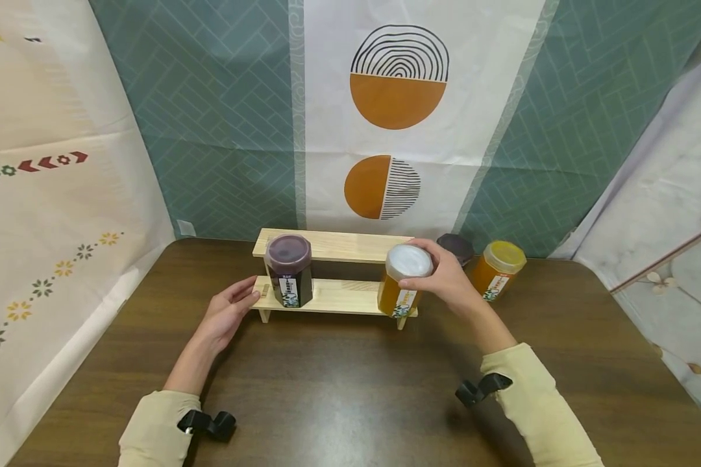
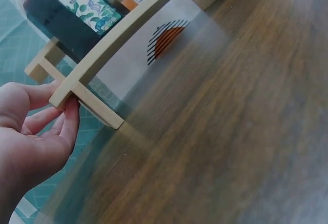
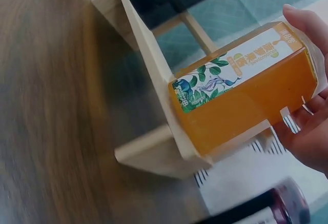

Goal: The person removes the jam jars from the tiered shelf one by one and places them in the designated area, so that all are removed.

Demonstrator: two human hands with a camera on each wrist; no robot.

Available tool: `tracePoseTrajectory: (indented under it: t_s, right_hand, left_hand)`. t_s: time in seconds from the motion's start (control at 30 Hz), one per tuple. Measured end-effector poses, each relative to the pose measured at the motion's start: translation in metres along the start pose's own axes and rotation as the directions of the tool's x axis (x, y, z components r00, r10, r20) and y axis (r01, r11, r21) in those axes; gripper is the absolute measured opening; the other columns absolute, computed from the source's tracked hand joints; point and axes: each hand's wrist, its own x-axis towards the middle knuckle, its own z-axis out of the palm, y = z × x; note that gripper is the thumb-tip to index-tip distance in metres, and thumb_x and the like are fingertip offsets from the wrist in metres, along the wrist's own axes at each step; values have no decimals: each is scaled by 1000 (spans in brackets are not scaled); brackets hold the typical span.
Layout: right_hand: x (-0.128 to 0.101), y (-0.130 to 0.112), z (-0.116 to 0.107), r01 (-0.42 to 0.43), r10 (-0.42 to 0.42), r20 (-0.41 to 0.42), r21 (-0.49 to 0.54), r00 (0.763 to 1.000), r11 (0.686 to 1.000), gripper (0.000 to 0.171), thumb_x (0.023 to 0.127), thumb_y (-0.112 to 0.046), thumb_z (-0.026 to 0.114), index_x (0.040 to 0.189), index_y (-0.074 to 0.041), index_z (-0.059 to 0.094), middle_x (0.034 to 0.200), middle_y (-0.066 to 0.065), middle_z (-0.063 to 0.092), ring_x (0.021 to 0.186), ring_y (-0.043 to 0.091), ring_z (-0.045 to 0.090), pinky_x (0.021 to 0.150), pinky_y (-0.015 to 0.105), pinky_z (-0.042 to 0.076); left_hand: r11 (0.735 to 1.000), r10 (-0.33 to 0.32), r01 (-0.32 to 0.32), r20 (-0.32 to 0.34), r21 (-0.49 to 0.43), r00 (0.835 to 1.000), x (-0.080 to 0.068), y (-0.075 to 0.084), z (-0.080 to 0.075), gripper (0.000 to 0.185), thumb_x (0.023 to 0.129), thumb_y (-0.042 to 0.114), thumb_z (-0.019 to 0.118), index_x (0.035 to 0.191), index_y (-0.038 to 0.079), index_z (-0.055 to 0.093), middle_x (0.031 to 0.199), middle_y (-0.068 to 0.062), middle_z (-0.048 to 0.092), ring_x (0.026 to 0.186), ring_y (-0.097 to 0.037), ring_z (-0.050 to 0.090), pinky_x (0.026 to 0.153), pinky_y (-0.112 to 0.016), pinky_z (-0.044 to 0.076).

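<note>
Right grip [image 1: 438, 275] curled around orange jar's white lid [image 1: 409, 261] on wooden rack [image 1: 339, 297]; left grip [image 1: 230, 310] relaxed, fingertips at rack's end.

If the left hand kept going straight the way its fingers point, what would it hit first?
The left hand already has its fingertips at the left end of the pale wooden two-step shelf. Going on, it would likely press that lower step, then reach the dark purple jar, though depth is unclear.
</note>
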Motion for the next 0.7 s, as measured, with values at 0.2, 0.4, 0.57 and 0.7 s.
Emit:
tracePoseTrajectory:
  t_s: [0.2, 0.4, 0.57, 0.7]
  right_hand:
    - [-12, 1, -30, -8, 9, -38, 14, 999, 1000, 64, 66, -2, 79, 122, -6, 47, 114, 10, 48, 98, 25, 47, 79, 32, 43]
    - [-24, 5, -54, -38, 38, -34, 14, 999, 999, 61, 69, 2, 75, 121, -11, 47, 113, 10, 47, 96, 25, 47, 75, 30, 46]
    - [-33, 16, -66, -39, 40, -32, 22, 999, 999, 60, 70, 6, 73, 121, -11, 47, 112, 9, 45, 94, 23, 48, 73, 29, 47]
    - [-38, 29, -70, -24, 24, -33, -13, 999, 1000, 60, 69, 5, 74, 121, -8, 47, 109, 6, 49, 93, 20, 49, 74, 27, 47]
  left_hand:
    - [1000, 6, -6, 7, -17, 1000, 0, 0, 0, 57, 90, 9, 56, 137, -7, 29, 116, -9, 45, 101, -8, 47, 83, -18, 41]
    - [1000, -2, 2, 5, -31, 1000, 0, 0, -1, 58, 90, 9, 57, 137, -8, 28, 114, -6, 46, 101, -8, 48, 83, -17, 41]
    - [1000, -17, 17, 8, -25, 1000, -1, 0, -1, 59, 90, 11, 57, 138, -6, 27, 115, -6, 45, 101, -8, 47, 83, -18, 41]
    - [999, -28, 28, 5, -26, 1000, 0, 0, -1, 58, 90, 10, 56, 138, -5, 27, 114, -5, 45, 101, -8, 47, 83, -18, 41]
